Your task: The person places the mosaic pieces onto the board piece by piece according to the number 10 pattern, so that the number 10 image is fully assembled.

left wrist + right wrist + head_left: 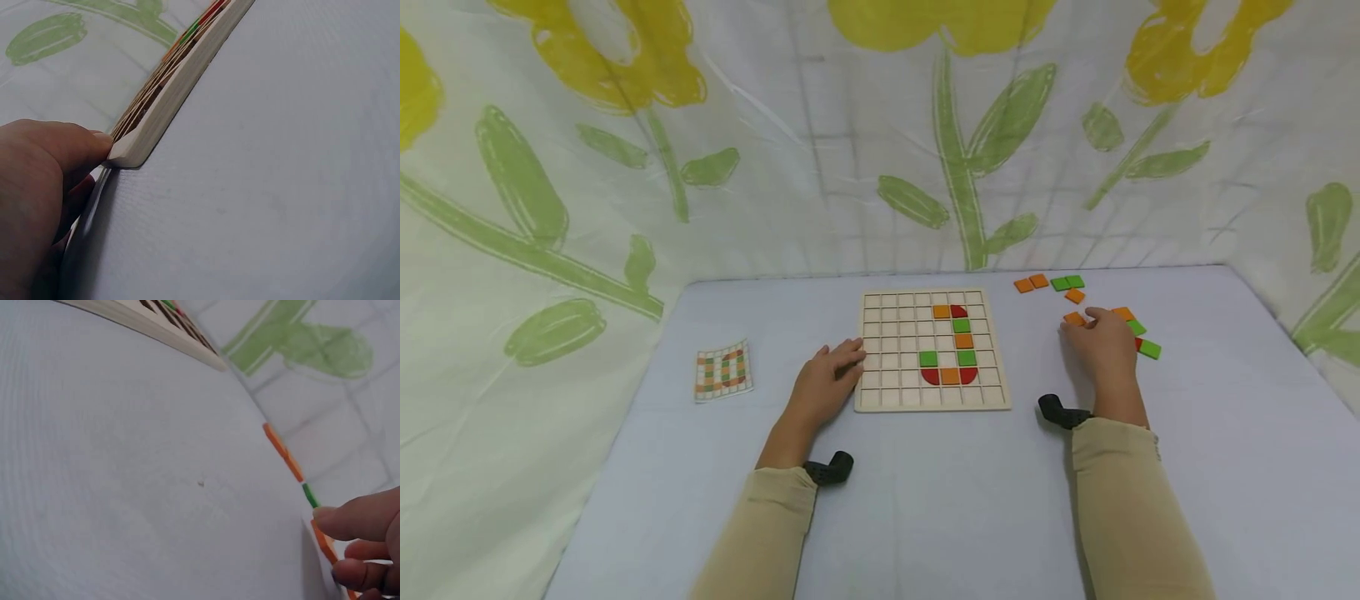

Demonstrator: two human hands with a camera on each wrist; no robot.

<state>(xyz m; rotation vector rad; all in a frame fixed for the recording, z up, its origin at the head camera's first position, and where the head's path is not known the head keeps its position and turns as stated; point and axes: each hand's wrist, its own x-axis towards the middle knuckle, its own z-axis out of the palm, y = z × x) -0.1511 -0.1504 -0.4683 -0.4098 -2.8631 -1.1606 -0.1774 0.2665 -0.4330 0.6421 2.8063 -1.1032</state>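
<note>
My left hand (827, 383) lies at the left edge of a light wooden grid board (887, 400). Its thumb (87, 147) touches the board's corner in the left wrist view; the other fingers are partly hidden. Several orange, green and red tiles, among them a green square tile (928, 358), form a hook shape on the board. To the right of the board, my right hand (1101, 346) pinches an orange square tile (1074, 318) between thumb and fingers, low over the table. That orange tile (323, 540) also shows between the fingertips in the right wrist view.
Loose orange tiles (1032, 283) and green tiles (1067, 282) lie behind my right hand. Another green tile (1148, 349) lies to its right, beside a partly covered red one. A small pattern card (723, 371) lies at the left. A flowered curtain (865, 125) hangs behind the table.
</note>
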